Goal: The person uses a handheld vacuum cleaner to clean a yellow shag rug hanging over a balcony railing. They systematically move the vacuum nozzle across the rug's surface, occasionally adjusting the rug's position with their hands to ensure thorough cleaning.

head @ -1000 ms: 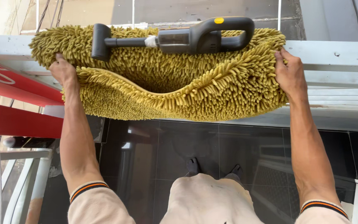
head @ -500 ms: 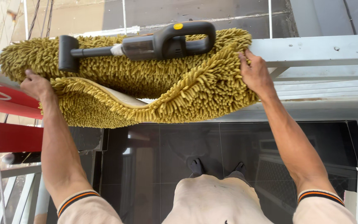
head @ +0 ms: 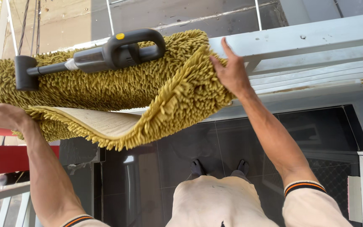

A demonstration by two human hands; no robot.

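nearest the cam: beige trousers and dark shoes (head: 219, 167) on the glossy black tile floor (head: 181, 155), unchanged from a sec ago. above that, the shaggy olive mat (head: 148, 84) has slid toward the person's left along the white railing (head: 299, 40), and its near edge now folds up further, so the pale woven backing (head: 101, 122) shows where before only a sliver did. left hand (head: 3, 114) sits at the mat's left end, palm up under the fringe; can't tell if that grip is clenched, fingers look loose. right hand (head: 231, 72) has moved in w/ the mat and has the right corner pinched, fingers behind, thumb in front, lifting it. further back, the black handheld vacuum (head: 93, 56) lies on top of the mat, nozzle toward the left; it rode along w/ the mat, tilted a bit more than 1 s ago. beyond the rail: grey roof surface (head: 181, 14).
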